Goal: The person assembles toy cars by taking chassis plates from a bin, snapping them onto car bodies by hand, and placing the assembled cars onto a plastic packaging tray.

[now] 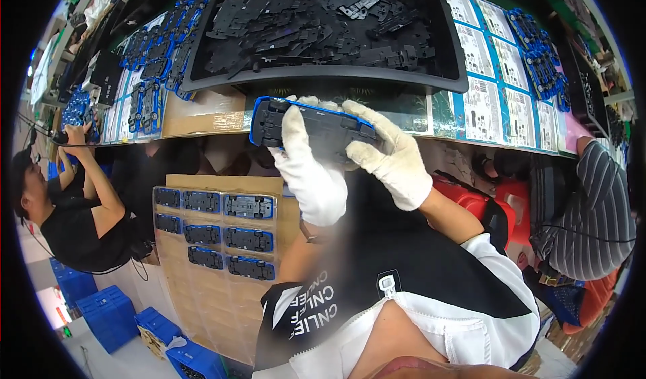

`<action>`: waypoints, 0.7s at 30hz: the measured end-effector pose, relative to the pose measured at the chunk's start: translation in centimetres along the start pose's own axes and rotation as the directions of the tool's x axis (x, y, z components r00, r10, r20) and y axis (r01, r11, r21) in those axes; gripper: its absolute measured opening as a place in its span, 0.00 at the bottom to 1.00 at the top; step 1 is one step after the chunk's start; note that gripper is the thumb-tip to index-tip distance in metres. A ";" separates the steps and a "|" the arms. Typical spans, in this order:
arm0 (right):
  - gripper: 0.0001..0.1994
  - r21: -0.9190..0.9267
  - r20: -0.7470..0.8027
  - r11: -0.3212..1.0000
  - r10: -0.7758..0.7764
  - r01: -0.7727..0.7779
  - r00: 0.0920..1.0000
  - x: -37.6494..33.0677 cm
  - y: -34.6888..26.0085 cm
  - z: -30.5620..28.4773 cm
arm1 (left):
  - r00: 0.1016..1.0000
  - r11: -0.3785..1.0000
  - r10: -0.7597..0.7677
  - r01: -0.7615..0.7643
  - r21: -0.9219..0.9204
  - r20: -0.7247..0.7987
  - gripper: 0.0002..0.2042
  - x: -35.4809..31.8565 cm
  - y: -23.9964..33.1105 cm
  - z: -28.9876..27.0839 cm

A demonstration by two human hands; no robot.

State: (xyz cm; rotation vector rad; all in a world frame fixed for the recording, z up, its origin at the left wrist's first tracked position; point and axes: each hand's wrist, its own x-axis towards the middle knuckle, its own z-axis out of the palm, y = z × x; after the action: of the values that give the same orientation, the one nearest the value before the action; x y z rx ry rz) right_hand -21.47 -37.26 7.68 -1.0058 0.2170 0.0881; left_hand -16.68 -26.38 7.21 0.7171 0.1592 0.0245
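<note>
White knitted gloves cover both of the person's hands, which together hold a blue-and-black plastic toy car chassis (pixel 311 128) up in front of the table edge. The left hand (pixel 306 167) grips the piece from below, its fingers wrapped up over the middle of the underside and pressed against it. The right hand (pixel 392 157) clamps the right end of the same chassis, fingers curled over its top edge, thumb side beneath. The chassis lies roughly level, its dark underside facing the camera, blue rim showing along the top and left end.

Just behind it stands a large black plastic tray (pixel 323 76) heaped with loose dark chassis parts. To the right of the tray lie printed paper sheets (pixel 481 62) with a cluster of blue plastic parts (pixel 538 56) on them. Lower left, a brown cardboard sheet (pixel 222 271) carries finished blue-and-black chassis (pixel 249 239) laid in rows. Blue plastic crates (pixel 108 315) sit on the floor. Another person in a black shirt (pixel 81 224) works at the far left, and one in a striped shirt (pixel 592 211) sits at the right.
</note>
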 end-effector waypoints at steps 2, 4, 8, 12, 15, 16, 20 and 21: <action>0.33 -0.053 0.002 0.997 -0.061 0.061 0.998 -0.3 0.2 0.2 | 0.999 0.999 0.031 -0.031 0.040 -0.018 0.16 0.4 -0.1 0.1; 0.32 -0.107 0.011 0.987 -0.116 0.116 0.993 -0.4 0.3 0.3 | 0.999 0.998 0.032 -0.030 0.063 -0.037 0.17 0.3 -0.2 0.0; 0.31 -0.020 0.047 0.998 -0.066 0.067 0.997 -0.2 0.0 0.1 | 0.992 0.983 0.100 -0.088 0.160 -0.073 0.18 -0.6 0.3 0.2; 0.29 -0.043 0.014 0.999 0.001 0.000 1.000 0.2 -0.3 -0.1 | 0.996 0.985 0.091 -0.089 0.147 -0.005 0.18 -0.7 0.8 0.4; 0.21 -0.094 -0.021 0.995 0.011 -0.013 1.000 0.4 -0.4 0.0 | 0.990 0.965 0.135 -0.138 0.224 0.029 0.18 -0.7 0.7 -0.5; 0.21 -0.095 -0.018 0.995 0.014 -0.016 1.000 0.4 -0.3 0.0 | 0.907 0.779 0.400 -0.411 0.474 0.128 0.20 -0.6 -0.6 -1.8; 0.21 -0.099 0.062 0.988 -0.112 0.118 0.992 -0.2 0.7 0.2 | 0.993 0.937 0.099 -0.113 0.332 0.059 0.21 -0.7 1.2 -1.5; 0.21 -0.104 0.051 0.986 -0.125 0.130 0.991 -0.2 0.8 0.5 | 0.993 0.936 0.102 -0.115 0.334 0.056 0.21 -0.7 1.2 -1.5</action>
State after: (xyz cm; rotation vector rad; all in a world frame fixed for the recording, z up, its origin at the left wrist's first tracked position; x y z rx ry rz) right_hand -21.76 -36.39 7.34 -1.1213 0.1074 0.0057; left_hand -17.58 -24.55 6.95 1.0681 0.0878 0.0915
